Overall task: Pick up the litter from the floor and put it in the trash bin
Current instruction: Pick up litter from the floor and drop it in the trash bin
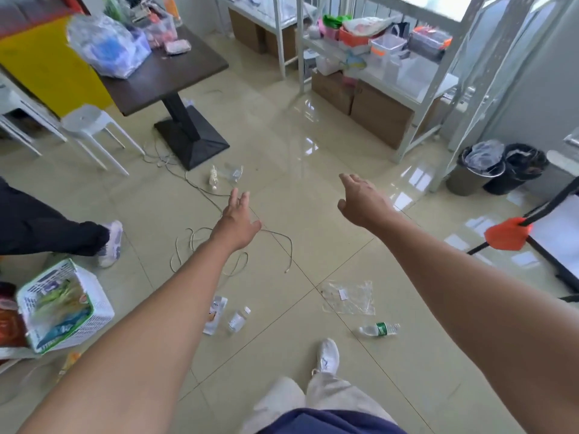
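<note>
We held our left hand (238,220) and right hand (360,203) out over the floor (313,170), fingers loosely spread, holding nothing. The litter lay low in view: a green-labelled bottle (380,329), a clear plastic bag (349,298), and a small bottle (238,319) just beside a flat packet (215,314). We judged it all light. The bottles looked smooth and apt to roll, best taken round the body. The limp bag was best pinched at an edge. The trash bin (463,181) stood well apart. No label was legible.

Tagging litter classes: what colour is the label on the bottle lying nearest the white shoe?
Green, on a clear bottle. Seen in the head view, the only one.
</note>
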